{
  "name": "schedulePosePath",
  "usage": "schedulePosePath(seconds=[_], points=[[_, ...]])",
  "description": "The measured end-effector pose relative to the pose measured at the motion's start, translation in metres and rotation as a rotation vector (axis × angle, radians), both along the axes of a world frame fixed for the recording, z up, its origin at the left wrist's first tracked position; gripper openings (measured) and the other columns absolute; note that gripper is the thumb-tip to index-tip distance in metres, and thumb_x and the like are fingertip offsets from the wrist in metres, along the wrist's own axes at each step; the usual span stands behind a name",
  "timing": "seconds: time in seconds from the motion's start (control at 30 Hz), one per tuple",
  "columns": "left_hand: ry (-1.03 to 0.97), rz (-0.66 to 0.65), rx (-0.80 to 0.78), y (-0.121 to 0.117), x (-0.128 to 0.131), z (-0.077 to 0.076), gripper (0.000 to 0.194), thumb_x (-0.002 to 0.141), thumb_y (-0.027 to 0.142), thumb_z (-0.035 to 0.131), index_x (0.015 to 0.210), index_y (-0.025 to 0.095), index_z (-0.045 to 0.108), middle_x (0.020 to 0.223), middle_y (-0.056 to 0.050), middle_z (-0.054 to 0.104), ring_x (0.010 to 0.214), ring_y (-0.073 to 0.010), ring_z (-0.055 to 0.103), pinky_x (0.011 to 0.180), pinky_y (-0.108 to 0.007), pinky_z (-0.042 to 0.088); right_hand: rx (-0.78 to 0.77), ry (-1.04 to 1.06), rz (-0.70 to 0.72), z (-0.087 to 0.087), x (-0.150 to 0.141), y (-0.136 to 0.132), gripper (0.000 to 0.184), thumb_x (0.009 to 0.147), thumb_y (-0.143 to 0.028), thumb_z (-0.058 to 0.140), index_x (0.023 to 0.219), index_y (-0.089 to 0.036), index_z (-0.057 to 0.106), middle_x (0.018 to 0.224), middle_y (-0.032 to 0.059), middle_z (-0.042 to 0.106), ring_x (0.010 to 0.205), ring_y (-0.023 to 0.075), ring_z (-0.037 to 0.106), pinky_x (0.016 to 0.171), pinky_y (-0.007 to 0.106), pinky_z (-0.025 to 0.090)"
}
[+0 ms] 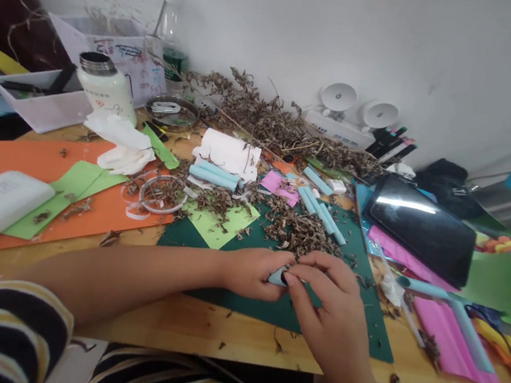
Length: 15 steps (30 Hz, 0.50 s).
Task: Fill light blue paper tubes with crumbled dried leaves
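Note:
My left hand (255, 272) is closed around a short light-blue paper tube (276, 276), its open end facing my right hand (332, 305). The right thumb and fingers are pinched together at the tube's mouth, where something dark shows; what they hold, if anything, is too small to make out. Just beyond both hands, a heap of crumbled dry leaves (303, 226) lies on the dark green sheet (237, 303). Other light-blue tubes (318, 210) rest behind that heap, and another group of blue tubes (214, 175) lies farther left beside a white paper roll (230, 151).
Dry stems (254, 109) are piled along the wall by a white router (335, 126). A black tablet (421, 226) lies at right. At left are a white power bank (2, 208), orange paper (7, 153), an uncapped bottle (109, 88) and a roll of tape (160, 209).

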State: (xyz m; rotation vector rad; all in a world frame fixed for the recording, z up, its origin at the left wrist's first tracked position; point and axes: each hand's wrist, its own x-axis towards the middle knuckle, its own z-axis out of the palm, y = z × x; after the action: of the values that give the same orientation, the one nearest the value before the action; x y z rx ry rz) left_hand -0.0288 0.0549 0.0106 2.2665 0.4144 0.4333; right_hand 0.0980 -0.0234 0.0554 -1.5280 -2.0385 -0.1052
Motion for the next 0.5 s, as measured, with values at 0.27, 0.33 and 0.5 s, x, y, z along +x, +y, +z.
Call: schedulePosePath(seconds=[0.27, 0.33, 0.5], points=[[-0.004, -0.111, 0.025, 0.0, -0.001, -0.004, 0.027, 0.071, 0.031, 0.052, 0.088, 0.014, 0.039, 0.083, -0.008, 0.058, 0.074, -0.0172, 0.055, 0.059, -0.023, 0.041, -0.354, -0.411, 0.066, 0.024, -0.007, 0.002, 0.038, 0.078, -0.047, 0.035, 0.069, -0.023, 0.064, 0.135, -0.0003, 0.031, 0.119, 0.0321, 0.03, 0.088, 0.051, 0.032], [0.029, -0.113, 0.036, -0.001, -0.001, -0.004, 0.027, 0.071, 0.029, 0.051, 0.092, 0.015, 0.04, 0.085, -0.008, 0.059, 0.075, -0.0179, 0.056, 0.059, -0.023, 0.041, -0.419, -0.477, 0.06, 0.027, -0.013, 0.004, 0.04, 0.076, -0.052, 0.036, 0.073, -0.025, 0.065, 0.135, -0.0007, 0.03, 0.119, 0.0336, 0.03, 0.088, 0.054, 0.031], [0.049, -0.095, 0.09, -0.005, 0.001, -0.003, 0.019, 0.071, 0.025, 0.049, 0.087, 0.017, 0.042, 0.08, -0.004, 0.059, 0.071, -0.0164, 0.056, 0.059, -0.022, 0.041, -0.546, -0.53, 0.095, 0.037, -0.01, 0.0, 0.041, 0.07, -0.058, 0.041, 0.076, -0.026, 0.066, 0.134, 0.0015, 0.031, 0.116, 0.0369, 0.035, 0.083, 0.058, 0.035]])
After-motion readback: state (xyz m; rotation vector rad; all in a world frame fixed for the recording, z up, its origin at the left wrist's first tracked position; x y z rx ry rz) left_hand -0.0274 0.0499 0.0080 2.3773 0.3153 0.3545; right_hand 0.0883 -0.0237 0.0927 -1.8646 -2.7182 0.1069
